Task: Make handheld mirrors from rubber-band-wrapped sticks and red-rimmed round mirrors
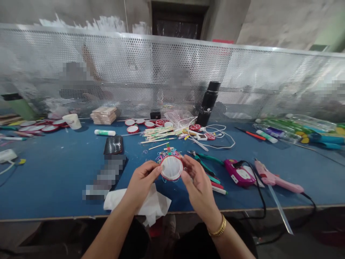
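Above the blue table I hold a small round drum-like piece (pixel 171 168) with a white face and a red rim. My left hand (pixel 144 180) pinches its left edge between thumb and fingers. At the right edge, my right hand (pixel 198 183) has its thumb and curved fingers against the rim; a gold bracelet circles that wrist. Just behind the piece lies a heap of colourful small rubber bands (pixel 161 155), partly hidden by it. A green and red strip (pixel 168 148) shows at its top. White tissue (pixel 153 205) lies under my left forearm.
Right of my hands are green-handled pliers (pixel 207 156), pens (pixel 219 190), a magenta device (pixel 239 173) and a pink glue gun (pixel 272 176). Wooden sticks (pixel 159 133), a black bottle (pixel 208 104) and white cable (pixel 229 135) stand behind. A perforated metal screen (pixel 129 72) borders the table.
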`<state>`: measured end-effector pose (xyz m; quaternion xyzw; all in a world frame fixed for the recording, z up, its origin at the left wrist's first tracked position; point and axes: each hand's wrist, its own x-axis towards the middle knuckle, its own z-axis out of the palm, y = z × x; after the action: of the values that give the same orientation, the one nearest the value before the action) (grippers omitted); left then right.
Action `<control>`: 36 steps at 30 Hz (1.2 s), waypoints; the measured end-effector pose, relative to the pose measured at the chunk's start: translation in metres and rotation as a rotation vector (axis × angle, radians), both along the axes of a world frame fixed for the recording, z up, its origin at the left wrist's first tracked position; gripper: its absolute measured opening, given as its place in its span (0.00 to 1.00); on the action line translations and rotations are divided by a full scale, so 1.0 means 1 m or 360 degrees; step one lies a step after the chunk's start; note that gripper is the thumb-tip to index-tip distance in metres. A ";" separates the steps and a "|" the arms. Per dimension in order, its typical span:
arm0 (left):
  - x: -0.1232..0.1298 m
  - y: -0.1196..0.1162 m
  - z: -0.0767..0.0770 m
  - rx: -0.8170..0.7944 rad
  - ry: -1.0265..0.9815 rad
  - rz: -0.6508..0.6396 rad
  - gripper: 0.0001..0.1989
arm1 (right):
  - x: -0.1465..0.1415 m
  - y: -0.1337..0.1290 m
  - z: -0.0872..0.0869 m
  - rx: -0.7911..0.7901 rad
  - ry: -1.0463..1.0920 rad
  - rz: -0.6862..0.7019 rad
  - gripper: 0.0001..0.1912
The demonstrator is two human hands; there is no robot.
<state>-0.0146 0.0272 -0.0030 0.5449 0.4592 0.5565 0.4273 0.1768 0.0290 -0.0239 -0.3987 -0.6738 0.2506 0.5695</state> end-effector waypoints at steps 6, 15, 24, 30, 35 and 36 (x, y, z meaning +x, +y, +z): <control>-0.001 0.002 0.002 0.0000 0.0072 -0.0020 0.19 | 0.003 0.008 -0.003 -0.0496 0.0327 0.0147 0.25; 0.000 0.001 0.000 -0.0089 -0.0124 -0.0041 0.19 | -0.004 0.009 -0.004 -0.0568 0.0474 0.0253 0.25; -0.007 0.005 -0.012 -0.0077 -0.0326 0.0248 0.24 | -0.008 0.007 -0.015 -0.0527 0.0526 0.0364 0.24; -0.006 0.006 -0.012 -0.0060 -0.0373 0.0323 0.27 | -0.006 0.007 -0.017 -0.0556 0.0507 0.0469 0.25; -0.002 0.006 -0.008 -0.0090 -0.0407 0.0293 0.24 | -0.003 0.005 -0.014 -0.0558 0.0425 0.0544 0.22; -0.001 0.006 -0.006 -0.0082 -0.0414 0.0282 0.24 | -0.003 0.004 -0.014 -0.0559 0.0412 0.0558 0.22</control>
<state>-0.0161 0.0335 -0.0094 0.4145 0.4604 0.6458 0.4463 0.1738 0.0330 -0.0376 -0.3333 -0.6002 0.5072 0.5210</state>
